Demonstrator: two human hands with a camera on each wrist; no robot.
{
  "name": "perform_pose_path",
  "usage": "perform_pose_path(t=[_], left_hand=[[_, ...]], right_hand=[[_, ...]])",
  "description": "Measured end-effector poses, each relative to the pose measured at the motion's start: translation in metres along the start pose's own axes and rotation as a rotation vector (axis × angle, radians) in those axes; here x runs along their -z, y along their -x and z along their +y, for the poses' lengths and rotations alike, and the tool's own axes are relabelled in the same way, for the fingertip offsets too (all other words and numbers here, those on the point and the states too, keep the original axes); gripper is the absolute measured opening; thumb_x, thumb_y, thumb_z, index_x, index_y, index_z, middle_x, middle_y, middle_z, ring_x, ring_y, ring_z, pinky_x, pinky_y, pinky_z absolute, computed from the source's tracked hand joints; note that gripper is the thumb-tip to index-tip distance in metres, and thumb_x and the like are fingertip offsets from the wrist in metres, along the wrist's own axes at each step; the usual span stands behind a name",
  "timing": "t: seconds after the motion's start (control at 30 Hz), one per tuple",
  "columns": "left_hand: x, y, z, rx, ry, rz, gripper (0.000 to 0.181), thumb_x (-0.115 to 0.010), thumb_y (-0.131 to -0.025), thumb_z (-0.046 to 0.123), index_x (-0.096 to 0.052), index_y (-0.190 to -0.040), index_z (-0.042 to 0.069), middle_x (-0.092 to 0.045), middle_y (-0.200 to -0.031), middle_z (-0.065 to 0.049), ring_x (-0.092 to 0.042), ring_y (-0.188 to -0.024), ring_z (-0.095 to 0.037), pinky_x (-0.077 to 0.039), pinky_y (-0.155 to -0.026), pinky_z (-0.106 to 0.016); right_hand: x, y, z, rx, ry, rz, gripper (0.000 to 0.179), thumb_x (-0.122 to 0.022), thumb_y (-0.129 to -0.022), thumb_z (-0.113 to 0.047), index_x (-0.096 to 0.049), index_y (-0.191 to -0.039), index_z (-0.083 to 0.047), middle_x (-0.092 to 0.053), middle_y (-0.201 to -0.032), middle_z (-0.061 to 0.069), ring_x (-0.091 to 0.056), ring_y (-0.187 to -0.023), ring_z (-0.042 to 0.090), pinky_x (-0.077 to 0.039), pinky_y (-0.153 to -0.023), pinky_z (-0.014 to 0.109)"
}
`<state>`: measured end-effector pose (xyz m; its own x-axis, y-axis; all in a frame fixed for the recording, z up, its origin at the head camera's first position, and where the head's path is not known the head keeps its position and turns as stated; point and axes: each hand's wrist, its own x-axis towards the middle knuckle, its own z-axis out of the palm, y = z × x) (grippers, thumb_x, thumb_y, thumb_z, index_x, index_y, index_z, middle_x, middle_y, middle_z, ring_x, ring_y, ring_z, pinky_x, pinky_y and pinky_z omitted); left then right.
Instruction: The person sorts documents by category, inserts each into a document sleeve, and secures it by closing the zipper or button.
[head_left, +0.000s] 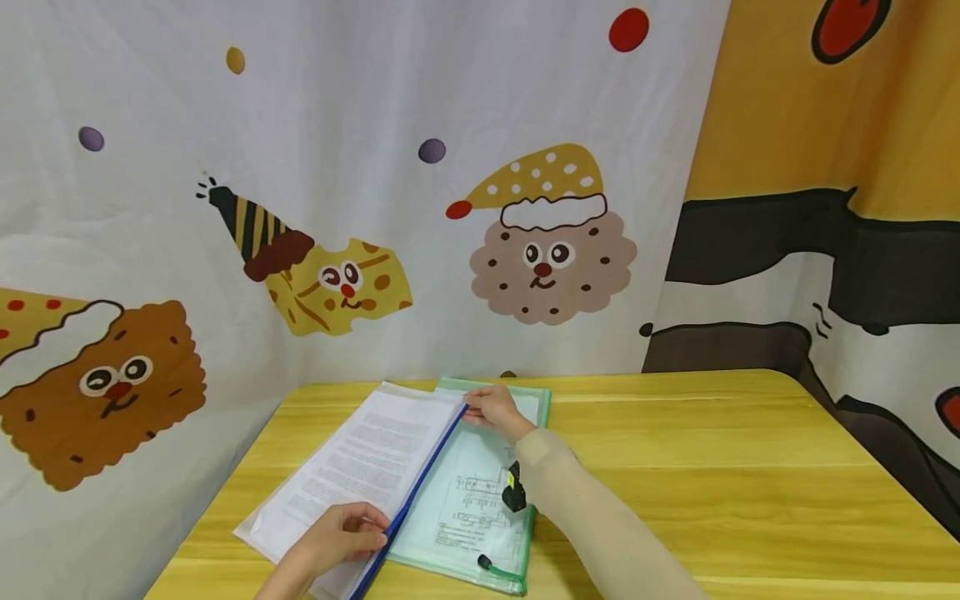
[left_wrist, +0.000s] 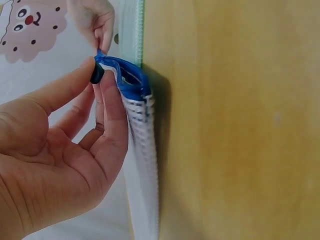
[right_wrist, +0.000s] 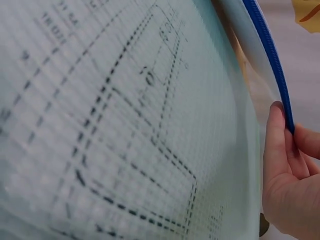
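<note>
A clear zip document folder [head_left: 367,450] with a blue zipper edge holds printed sheets and lies slanted on the table, its zipper side raised. My left hand [head_left: 341,533] pinches the dark zipper pull [left_wrist: 97,74] between thumb and fingers near the close end. In the left wrist view the blue zipper [left_wrist: 132,82] gapes beside that pull. With thumb and fingers, my right hand [head_left: 491,408] grips the far end of the same zipper edge. Partly beneath lies a green-edged zip folder [head_left: 476,500] with a line drawing inside; its left part is hidden.
The wooden table [head_left: 697,475] extends to the right of both folders. A green zipper tab with a dark end [head_left: 491,565] sticks out at the green folder's near edge. Behind the table hangs a curtain [head_left: 360,100] with cartoon biscuits.
</note>
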<state>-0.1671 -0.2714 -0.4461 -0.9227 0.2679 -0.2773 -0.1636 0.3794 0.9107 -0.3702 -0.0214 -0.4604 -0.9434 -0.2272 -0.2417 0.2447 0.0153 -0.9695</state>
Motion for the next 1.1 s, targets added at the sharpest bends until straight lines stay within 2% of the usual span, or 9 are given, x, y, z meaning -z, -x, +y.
perform_pose_path(t=[0.2,0.33,0.5,0.63,0.73,0.9,1.0,1.1], left_hand=[[-0.002,0.002,-0.006,-0.008,0.013,0.017,0.036,-0.07,-0.09,0.01,-0.058,-0.112,-0.017,-0.063,-0.082,0.005,-0.06,-0.078,-0.008,-0.053,-0.068,-0.019],[-0.002,0.003,-0.008,-0.006,0.015,0.028,0.035,-0.069,-0.09,0.009,-0.058,-0.112,-0.016,-0.064,-0.083,0.004,-0.06,-0.079,-0.009,-0.054,-0.069,-0.02],[-0.001,0.004,-0.008,0.002,0.008,0.029,0.035,-0.068,-0.091,0.009,-0.058,-0.113,-0.016,-0.064,-0.084,0.004,-0.06,-0.08,-0.009,-0.054,-0.07,-0.02],[0.001,0.009,-0.01,0.006,-0.009,0.015,0.033,-0.068,-0.092,0.009,-0.058,-0.112,-0.016,-0.064,-0.083,0.004,-0.059,-0.079,-0.008,-0.053,-0.069,-0.019],[0.004,0.015,-0.011,0.002,-0.022,-0.014,0.031,-0.067,-0.092,0.008,-0.059,-0.11,-0.016,-0.063,-0.083,0.004,-0.058,-0.078,-0.008,-0.052,-0.069,-0.019],[0.012,0.025,-0.013,0.041,-0.016,-0.08,0.028,-0.067,-0.094,0.013,-0.061,-0.107,-0.012,-0.063,-0.084,0.003,-0.058,-0.078,-0.011,-0.052,-0.07,-0.021],[0.018,0.031,-0.015,0.077,0.02,-0.13,0.024,-0.066,-0.095,0.015,-0.063,-0.107,-0.006,-0.062,-0.085,0.003,-0.057,-0.081,-0.012,-0.052,-0.074,-0.022],[0.026,0.037,-0.018,0.081,0.085,-0.206,0.024,-0.063,-0.096,0.014,-0.062,-0.109,-0.007,-0.062,-0.086,0.005,-0.057,-0.08,-0.009,-0.052,-0.074,-0.02]], right_hand=[[-0.001,0.0,-0.001,0.011,-0.02,-0.024,0.031,-0.063,-0.096,-0.006,-0.064,-0.125,0.006,-0.071,-0.101,0.014,-0.072,-0.09,0.022,-0.059,-0.09,0.037],[-0.001,0.0,-0.004,0.014,-0.012,-0.054,0.037,-0.064,-0.095,-0.005,-0.06,-0.13,0.006,-0.068,-0.115,0.019,-0.071,-0.094,0.02,-0.059,-0.091,0.036],[0.0,0.001,-0.005,0.016,0.007,-0.046,0.036,-0.064,-0.095,-0.004,-0.061,-0.13,0.006,-0.067,-0.118,0.021,-0.071,-0.098,0.021,-0.059,-0.091,0.035],[-0.001,0.001,-0.005,0.02,0.014,-0.026,0.034,-0.063,-0.095,-0.002,-0.062,-0.128,0.006,-0.068,-0.116,0.021,-0.071,-0.093,0.019,-0.06,-0.088,0.033],[-0.002,0.001,-0.005,0.026,0.023,-0.016,0.033,-0.063,-0.095,-0.002,-0.063,-0.127,0.006,-0.068,-0.115,0.02,-0.07,-0.09,0.017,-0.06,-0.086,0.032],[-0.001,0.0,-0.003,0.028,0.03,-0.005,0.031,-0.062,-0.096,-0.003,-0.064,-0.126,0.004,-0.067,-0.116,0.02,-0.07,-0.092,0.019,-0.06,-0.088,0.033],[0.0,0.0,-0.002,0.023,0.026,-0.003,0.031,-0.062,-0.096,-0.003,-0.064,-0.126,0.003,-0.067,-0.117,0.021,-0.07,-0.093,0.019,-0.06,-0.088,0.033],[0.002,0.001,-0.002,0.021,0.017,0.001,0.033,-0.063,-0.095,-0.003,-0.063,-0.128,0.004,-0.067,-0.117,0.021,-0.07,-0.091,0.018,-0.06,-0.089,0.034]])
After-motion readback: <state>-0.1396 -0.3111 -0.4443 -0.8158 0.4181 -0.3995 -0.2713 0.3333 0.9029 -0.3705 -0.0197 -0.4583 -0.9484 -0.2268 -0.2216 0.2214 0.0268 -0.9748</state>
